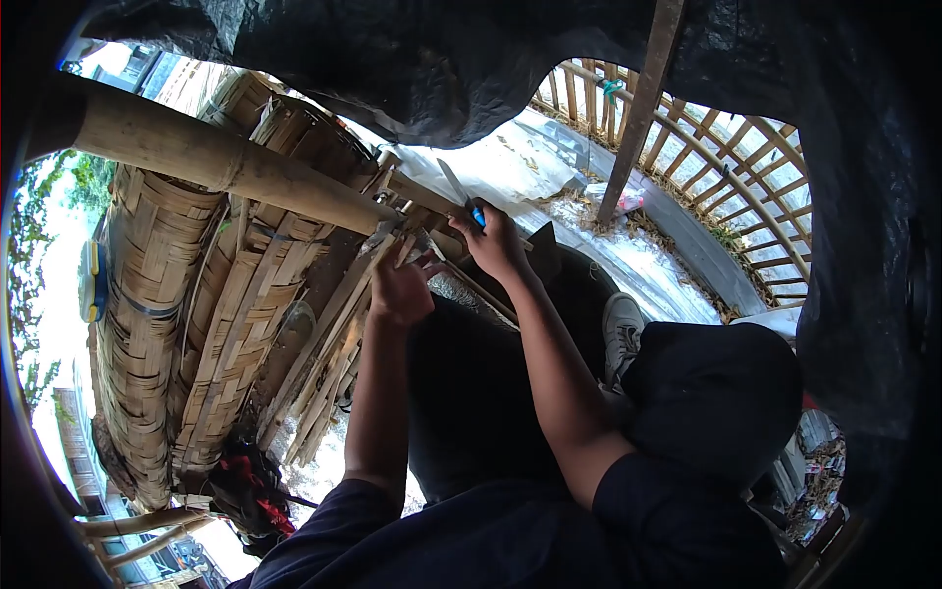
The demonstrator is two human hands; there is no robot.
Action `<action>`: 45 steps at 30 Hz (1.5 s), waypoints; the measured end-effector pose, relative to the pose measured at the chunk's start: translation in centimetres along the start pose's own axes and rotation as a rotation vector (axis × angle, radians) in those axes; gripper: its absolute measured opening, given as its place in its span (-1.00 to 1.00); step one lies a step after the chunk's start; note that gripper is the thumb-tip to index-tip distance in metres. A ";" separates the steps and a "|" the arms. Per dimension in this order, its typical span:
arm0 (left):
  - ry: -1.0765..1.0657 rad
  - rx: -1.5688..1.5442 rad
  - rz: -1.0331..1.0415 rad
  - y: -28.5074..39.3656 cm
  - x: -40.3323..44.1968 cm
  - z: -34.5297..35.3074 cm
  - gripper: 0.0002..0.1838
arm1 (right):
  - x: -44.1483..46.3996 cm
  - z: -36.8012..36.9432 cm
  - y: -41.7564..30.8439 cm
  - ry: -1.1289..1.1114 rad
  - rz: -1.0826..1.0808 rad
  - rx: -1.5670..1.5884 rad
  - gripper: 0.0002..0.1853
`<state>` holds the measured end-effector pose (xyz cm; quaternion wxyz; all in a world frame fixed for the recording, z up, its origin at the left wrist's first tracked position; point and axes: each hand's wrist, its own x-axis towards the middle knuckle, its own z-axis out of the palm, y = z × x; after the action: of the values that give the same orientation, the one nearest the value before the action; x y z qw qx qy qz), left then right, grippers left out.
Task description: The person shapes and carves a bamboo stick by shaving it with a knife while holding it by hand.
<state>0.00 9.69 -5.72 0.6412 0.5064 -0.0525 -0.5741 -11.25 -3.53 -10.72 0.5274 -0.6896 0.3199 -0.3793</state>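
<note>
My right hand (490, 242) is closed around the blue handle of a knife (452, 182). Its pale blade points up and to the left, away from me. Lower and to the left, my left hand (400, 293) has its fingers apart, with no object visible in it. Just beyond its fingertips are the end of a thick bamboo pole (285, 187) and a short wooden piece (422, 193). Whether the fingertips touch either one is hard to see. A bundle of split bamboo strips (329, 368) lies left of my left forearm.
Rolled woven bamboo panels (152, 314) stand at the left. Black plastic sheeting (412, 69) hangs overhead and at the right. A slanting wooden post (643, 108) stands before a bamboo lattice fence (726, 187). My shoe (621, 334) rests at the right.
</note>
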 end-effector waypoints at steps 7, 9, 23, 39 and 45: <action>0.066 1.454 -0.157 2.7 -10.4 3.1 -0.01 | -0.1 0.0 -0.2 0.052 -0.065 0.029 -0.68; 0.034 1.552 -0.335 0.8 -9.8 3.8 0.03 | -0.1 0.1 -0.1 0.031 -0.053 0.054 -0.64; -0.270 0.398 0.553 1.0 -3.0 -1.0 -0.34 | 0.0 -0.2 -0.6 -0.002 0.013 0.053 -0.69; -0.303 2.146 0.432 -1.5 -3.6 -0.3 -0.36 | 0.0 -1.3 0.0 0.024 -0.022 0.040 -0.62; 0.081 0.871 0.678 5.7 2.5 3.6 -0.19 | 0.3 -1.5 -1.0 0.045 0.045 0.129 -0.77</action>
<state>2.43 4.63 -1.26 0.5228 0.7013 -0.4206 -0.2407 -12.35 -4.25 -9.49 0.5717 -0.6383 0.3220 -0.4024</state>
